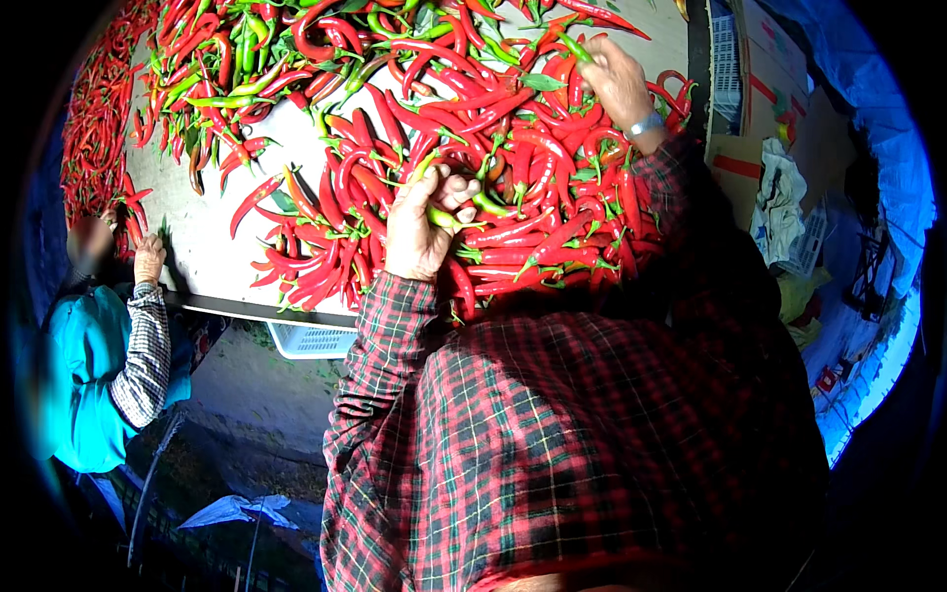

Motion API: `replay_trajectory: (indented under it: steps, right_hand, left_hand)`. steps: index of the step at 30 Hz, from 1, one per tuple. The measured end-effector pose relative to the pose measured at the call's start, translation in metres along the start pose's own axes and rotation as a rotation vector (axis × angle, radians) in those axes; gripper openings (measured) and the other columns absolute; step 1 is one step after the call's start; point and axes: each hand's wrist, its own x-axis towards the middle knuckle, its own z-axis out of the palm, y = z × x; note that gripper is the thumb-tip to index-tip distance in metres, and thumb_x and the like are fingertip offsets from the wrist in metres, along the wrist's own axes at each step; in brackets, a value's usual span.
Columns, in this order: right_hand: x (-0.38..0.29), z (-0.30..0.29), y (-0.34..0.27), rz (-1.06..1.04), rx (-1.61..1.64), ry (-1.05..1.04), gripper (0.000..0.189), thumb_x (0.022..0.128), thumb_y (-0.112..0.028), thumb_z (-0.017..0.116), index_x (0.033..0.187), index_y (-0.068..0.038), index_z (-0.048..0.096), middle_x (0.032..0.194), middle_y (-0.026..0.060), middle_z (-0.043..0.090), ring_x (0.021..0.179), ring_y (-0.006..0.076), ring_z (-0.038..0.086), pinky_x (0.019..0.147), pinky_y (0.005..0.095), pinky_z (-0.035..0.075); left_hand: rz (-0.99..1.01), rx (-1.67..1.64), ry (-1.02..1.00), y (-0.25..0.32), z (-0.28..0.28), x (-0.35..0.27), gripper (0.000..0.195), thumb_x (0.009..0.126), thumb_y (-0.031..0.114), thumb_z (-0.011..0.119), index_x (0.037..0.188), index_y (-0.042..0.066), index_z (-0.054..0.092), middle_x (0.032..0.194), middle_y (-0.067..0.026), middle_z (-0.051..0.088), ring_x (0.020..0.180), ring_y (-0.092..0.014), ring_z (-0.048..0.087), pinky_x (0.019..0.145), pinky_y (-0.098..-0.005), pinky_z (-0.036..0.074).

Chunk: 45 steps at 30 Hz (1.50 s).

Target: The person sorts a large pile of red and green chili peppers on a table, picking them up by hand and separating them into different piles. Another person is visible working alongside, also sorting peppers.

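Note:
Red chili peppers [547, 155] lie in a thick layer on the pale tabletop [200, 237] in front of me. My left hand [425, 222] is turned palm up above them, its fingers curled around green chili peppers [444, 217] that stick out at the palm and near the thumb. Farther right and forward, my right hand [614, 81], with a metal band at the wrist, pinches a green chili pepper [574, 47] over the red ones. Mixed green and red peppers [248, 44] with leaves are heaped at the table's far side.
A co-worker in a teal vest [89, 370] stands at the left, a hand at the table near more red peppers [96, 133]. A white plastic basket [311, 340] sits below the table's near edge. At the right are a crate [726, 66], cardboard [777, 52] and blue sheeting [873, 96].

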Motion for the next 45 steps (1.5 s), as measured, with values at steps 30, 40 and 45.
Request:
replay_trajectory:
  steps: [30, 40, 45]
  right_hand:
    - [0.024, -0.001, -0.008, 0.081, 0.215, -0.625, 0.029, 0.079, -0.013, 0.054, 0.102, 0.004, 0.056, 0.084, 0.0089, 0.061, 0.072, 0.0153, 0.060, 0.067, 0.0280, 0.047]
    - [0.079, 0.033, -0.050, -0.179, -0.144, -0.106, 0.019, 0.079, -0.019, 0.064, 0.088, -0.002, 0.064, 0.074, 0.0150, 0.062, 0.065, 0.0223, 0.058, 0.061, 0.0341, 0.047]
    - [0.103, 0.085, -0.039, -0.265, -0.771, -0.237, 0.023, 0.077, -0.012, 0.058, 0.097, -0.004, 0.066, 0.083, 0.0187, 0.065, 0.068, 0.0332, 0.062, 0.063, 0.0394, 0.050]
  left_hand:
    - [0.174, 0.426, -0.083, 0.010, -0.009, 0.007, 0.037, 0.073, -0.006, 0.054, 0.110, -0.003, 0.059, 0.093, -0.0038, 0.061, 0.080, -0.012, 0.059, 0.062, -0.0230, 0.048]
    - [0.079, -0.091, -0.178, 0.021, -0.030, 0.020, 0.019, 0.085, 0.006, 0.053, 0.103, 0.000, 0.055, 0.082, -0.0132, 0.056, 0.066, -0.024, 0.057, 0.054, -0.0277, 0.046]
    - [0.097, -0.084, -0.150, 0.020, -0.031, 0.019, 0.021, 0.087, 0.008, 0.054, 0.106, 0.000, 0.056, 0.080, -0.0122, 0.056, 0.060, -0.021, 0.053, 0.051, -0.0267, 0.042]
